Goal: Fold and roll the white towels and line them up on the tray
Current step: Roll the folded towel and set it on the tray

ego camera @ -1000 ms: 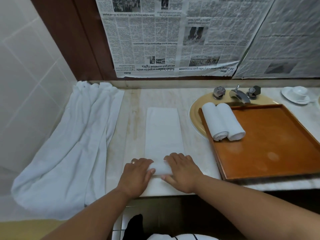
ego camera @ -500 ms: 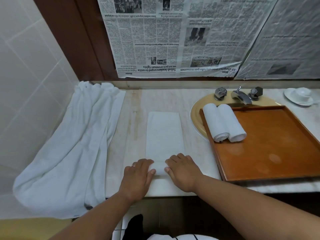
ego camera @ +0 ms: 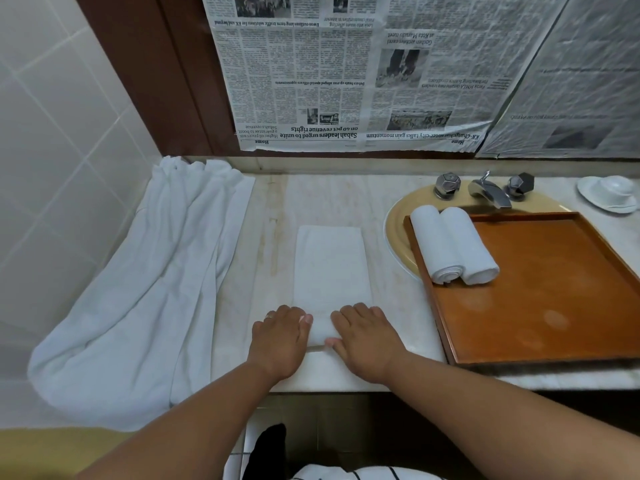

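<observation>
At the near edge of the counter (ego camera: 270, 265), my left hand (ego camera: 282, 337) and right hand (ego camera: 367, 341) each curl over the small roll started in the folded towel (ego camera: 330, 268), whose flat length stretches away. To the left, a loose white heap (ego camera: 138, 289) waits unfolded. Farther right, two rolled towels (ego camera: 453, 244) lie touching on the tray (ego camera: 554, 306). I judge most of the work is left.

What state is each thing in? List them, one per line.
folded towel: lying flat, near end rolled up
left hand: curled over the roll
right hand: curled over the roll
rolled towels: two, side by side on tray
tray: set over sink
loose towels: unfolded, heaped
</observation>
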